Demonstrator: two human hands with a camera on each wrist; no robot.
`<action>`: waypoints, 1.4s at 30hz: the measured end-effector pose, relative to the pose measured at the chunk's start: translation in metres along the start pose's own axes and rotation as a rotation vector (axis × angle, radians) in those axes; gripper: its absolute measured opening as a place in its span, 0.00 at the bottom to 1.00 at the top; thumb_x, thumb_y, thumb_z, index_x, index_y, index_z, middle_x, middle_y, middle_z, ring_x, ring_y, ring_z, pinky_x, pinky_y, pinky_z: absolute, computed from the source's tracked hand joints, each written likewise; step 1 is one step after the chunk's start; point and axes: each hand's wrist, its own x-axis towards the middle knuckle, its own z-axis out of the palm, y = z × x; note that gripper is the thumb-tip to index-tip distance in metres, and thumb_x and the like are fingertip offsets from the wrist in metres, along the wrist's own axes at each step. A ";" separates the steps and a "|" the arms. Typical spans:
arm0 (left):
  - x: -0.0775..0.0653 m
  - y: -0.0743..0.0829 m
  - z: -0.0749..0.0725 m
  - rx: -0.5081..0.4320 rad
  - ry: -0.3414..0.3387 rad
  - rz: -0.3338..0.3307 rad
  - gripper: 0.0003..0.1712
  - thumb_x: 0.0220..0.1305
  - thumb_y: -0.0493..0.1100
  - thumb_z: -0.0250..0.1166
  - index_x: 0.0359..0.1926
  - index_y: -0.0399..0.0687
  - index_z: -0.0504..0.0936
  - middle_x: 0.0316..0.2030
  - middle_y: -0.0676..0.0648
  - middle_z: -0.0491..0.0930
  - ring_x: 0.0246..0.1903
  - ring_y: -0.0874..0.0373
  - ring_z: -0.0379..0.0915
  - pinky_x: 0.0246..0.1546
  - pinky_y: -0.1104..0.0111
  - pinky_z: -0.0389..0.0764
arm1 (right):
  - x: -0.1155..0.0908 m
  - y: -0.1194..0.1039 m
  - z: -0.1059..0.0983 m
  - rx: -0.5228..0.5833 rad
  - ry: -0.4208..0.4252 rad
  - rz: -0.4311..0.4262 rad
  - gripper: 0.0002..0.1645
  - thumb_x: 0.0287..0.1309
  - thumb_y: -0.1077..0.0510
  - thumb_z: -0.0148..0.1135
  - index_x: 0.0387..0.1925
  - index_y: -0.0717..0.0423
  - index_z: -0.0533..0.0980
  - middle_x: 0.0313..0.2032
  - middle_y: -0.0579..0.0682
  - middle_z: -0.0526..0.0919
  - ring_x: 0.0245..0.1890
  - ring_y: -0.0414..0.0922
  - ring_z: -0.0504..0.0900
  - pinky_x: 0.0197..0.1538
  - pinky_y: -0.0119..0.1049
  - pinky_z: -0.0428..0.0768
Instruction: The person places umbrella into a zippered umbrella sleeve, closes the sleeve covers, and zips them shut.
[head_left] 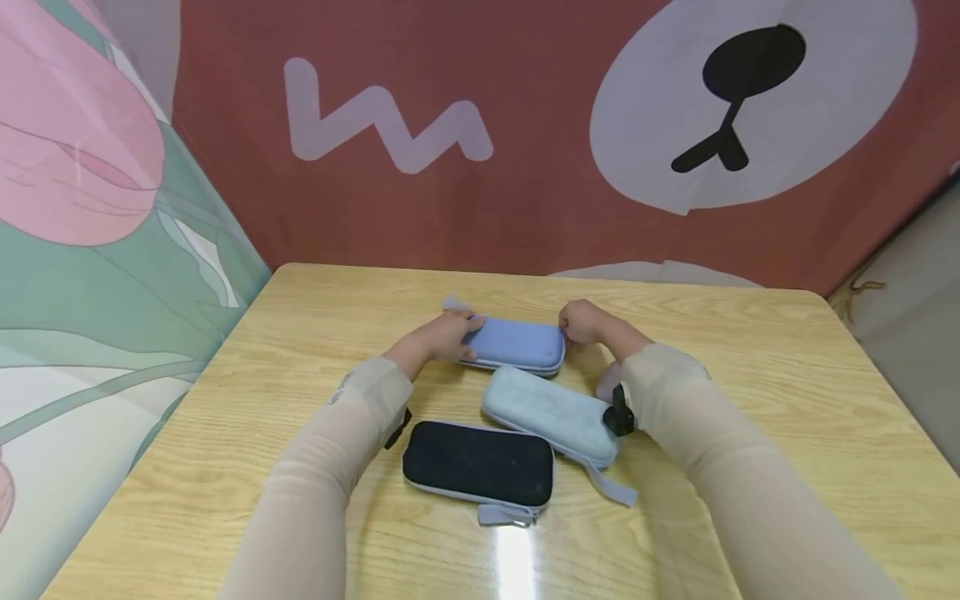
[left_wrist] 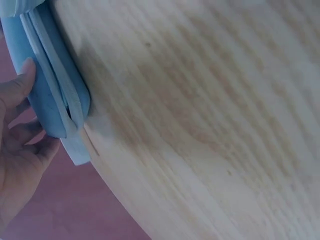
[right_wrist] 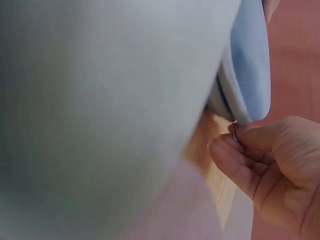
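A periwinkle-blue zip case (head_left: 517, 343) lies farthest back on the table, its zipper side facing me. My left hand (head_left: 447, 335) grips its left end; in the left wrist view the thumb presses one face of the blue case (left_wrist: 47, 100) and the fingers curl at its end. At the right end, my right hand (head_left: 583, 322) pinches a small zipper pull (right_wrist: 235, 135) between thumb and curled forefinger, seen in the right wrist view. Nearer me is a pale blue zip case (head_left: 551, 412), angled, partly behind the right wrist's black strap.
A black zip case (head_left: 480, 462) with a grey strap and metal clip lies nearest me. A grey strap (head_left: 611, 485) extends from the pale blue case. Under the right wrist shows a partly hidden pinkish thing (head_left: 609, 382). The wooden table (head_left: 750, 358) meets a printed red backdrop.
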 end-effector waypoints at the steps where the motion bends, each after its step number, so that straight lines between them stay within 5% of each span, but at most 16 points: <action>1: -0.001 0.000 0.001 0.008 0.010 -0.004 0.38 0.57 0.48 0.57 0.64 0.45 0.52 0.62 0.38 0.51 0.61 0.47 0.44 0.58 0.60 0.52 | -0.006 -0.007 -0.004 0.041 -0.002 0.008 0.17 0.43 0.73 0.42 0.11 0.50 0.64 0.11 0.45 0.65 0.10 0.38 0.64 0.15 0.31 0.64; 3: -0.004 0.000 0.002 0.029 0.029 -0.014 0.38 0.57 0.49 0.57 0.64 0.44 0.52 0.61 0.37 0.52 0.60 0.46 0.45 0.58 0.60 0.52 | -0.024 -0.041 -0.019 0.092 -0.044 0.120 0.13 0.49 0.72 0.43 0.16 0.59 0.70 0.17 0.52 0.73 0.16 0.44 0.74 0.21 0.35 0.74; 6: -0.006 0.001 0.004 0.053 0.045 -0.038 0.38 0.57 0.51 0.56 0.64 0.43 0.53 0.61 0.37 0.53 0.60 0.45 0.46 0.58 0.60 0.52 | -0.049 -0.092 -0.038 0.143 -0.043 0.225 0.11 0.53 0.72 0.43 0.21 0.68 0.71 0.20 0.58 0.74 0.21 0.50 0.78 0.26 0.39 0.77; 10: -0.008 0.005 0.006 0.078 0.049 -0.073 0.37 0.57 0.52 0.56 0.64 0.43 0.54 0.60 0.36 0.54 0.60 0.44 0.47 0.57 0.60 0.53 | -0.065 -0.120 -0.047 0.167 -0.021 0.264 0.10 0.54 0.73 0.42 0.25 0.74 0.71 0.22 0.63 0.75 0.24 0.55 0.78 0.29 0.40 0.77; 22: -0.005 0.011 0.006 0.162 0.028 -0.126 0.38 0.58 0.57 0.52 0.63 0.41 0.55 0.59 0.37 0.57 0.58 0.44 0.51 0.57 0.59 0.54 | -0.065 -0.110 -0.036 0.318 0.006 0.296 0.10 0.54 0.69 0.49 0.24 0.72 0.74 0.19 0.57 0.77 0.18 0.47 0.77 0.26 0.38 0.78; 42: -0.005 0.015 0.009 0.202 0.100 -0.132 0.39 0.57 0.61 0.51 0.62 0.39 0.58 0.53 0.38 0.67 0.55 0.47 0.58 0.56 0.61 0.55 | -0.060 -0.130 -0.026 0.269 0.029 0.271 0.14 0.54 0.70 0.48 0.15 0.65 0.72 0.15 0.53 0.75 0.16 0.45 0.77 0.24 0.36 0.77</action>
